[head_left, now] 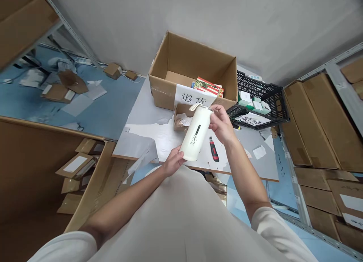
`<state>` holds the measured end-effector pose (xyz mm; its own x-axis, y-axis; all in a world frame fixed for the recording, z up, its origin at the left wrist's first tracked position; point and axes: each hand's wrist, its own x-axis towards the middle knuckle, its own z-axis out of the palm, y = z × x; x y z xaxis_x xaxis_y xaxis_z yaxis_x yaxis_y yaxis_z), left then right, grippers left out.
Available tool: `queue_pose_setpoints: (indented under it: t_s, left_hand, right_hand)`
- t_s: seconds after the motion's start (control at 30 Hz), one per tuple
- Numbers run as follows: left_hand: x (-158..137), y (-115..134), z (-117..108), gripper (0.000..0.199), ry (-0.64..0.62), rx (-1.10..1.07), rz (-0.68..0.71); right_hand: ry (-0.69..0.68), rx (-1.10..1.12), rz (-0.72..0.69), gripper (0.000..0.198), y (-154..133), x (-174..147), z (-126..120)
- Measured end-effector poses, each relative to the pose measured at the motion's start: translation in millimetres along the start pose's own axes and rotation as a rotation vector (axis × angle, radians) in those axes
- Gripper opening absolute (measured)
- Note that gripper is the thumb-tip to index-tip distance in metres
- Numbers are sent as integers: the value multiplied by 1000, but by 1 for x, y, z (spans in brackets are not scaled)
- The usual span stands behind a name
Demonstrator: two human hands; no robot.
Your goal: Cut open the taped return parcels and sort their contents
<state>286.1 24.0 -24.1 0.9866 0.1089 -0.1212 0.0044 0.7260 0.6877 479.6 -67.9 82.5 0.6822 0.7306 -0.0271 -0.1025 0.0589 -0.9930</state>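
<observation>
A cream-white bottle (195,135) with "Nice" lettering, a metal-rimmed top and a strap loop is held tilted above the table's front edge. My left hand (172,161) grips its base from the lower left. At the upper right, my right hand (222,123) is closed around the lid end. Behind the bottle, partly hidden by it, stands a small open cardboard box (179,120) with crumpled white packing in it. A red and black utility knife (213,150) lies on the table, just below my right hand.
Behind stands a large open carton (163,89) with colourful packages inside. To its right, a black crate (272,93) holds small white-green boxes. Paper covers part of the table (138,120). A big carton (99,171) with parcels stands at left; shelved boxes (314,122) line the right.
</observation>
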Motion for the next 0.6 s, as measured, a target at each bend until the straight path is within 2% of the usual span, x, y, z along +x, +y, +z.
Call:
queue_pose_setpoints:
  t_s: [0.13, 0.3, 0.37, 0.47, 0.53, 0.6]
  left_hand:
    - [-2, -1, 3, 57, 15, -23, -32]
    - [-1, 2, 9, 57, 15, 1, -21]
    - [0, 2, 10, 65, 52, 19, 31]
    - [1, -1, 10, 83, 190, 70, 116]
    - [1, -2, 8, 82, 251, 76, 112]
    - [0, -2, 4, 73, 219, 29, 48]
  right_hand:
    - [48, 36, 8, 33, 10, -1, 1]
    - [70, 6, -7, 36, 8, -3, 0]
    - [90, -15, -33, 38, 7, -3, 0]
    - [136, -54, -86, 43, 9, -2, 1]
    - [140, -65, -126, 50, 11, -3, 2]
    - [108, -60, -165, 58, 13, -5, 5]
